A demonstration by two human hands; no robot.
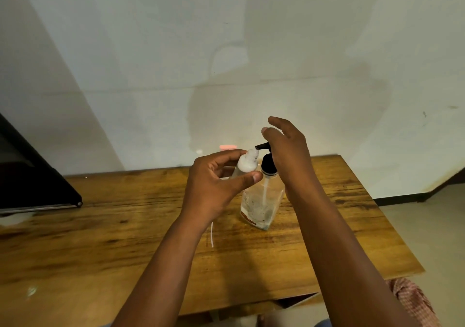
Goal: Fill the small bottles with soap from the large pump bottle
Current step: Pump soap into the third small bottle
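Observation:
A large clear pump bottle [261,200] with a black pump head stands on the wooden table [125,238], nearly drained. My right hand [286,150] rests flat on top of the pump head, fingers spread, with the black nozzle pointing left. My left hand [216,185] holds a small white bottle [247,161] tilted, its open mouth right under the nozzle tip. The small bottle's lower part is hidden behind my fingers.
A thin white tube [212,234] lies on the table below my left wrist. A black flat device [32,183] sits at the table's left edge. A pale wall rises directly behind the table. Pink checked cloth [412,301] shows at the lower right.

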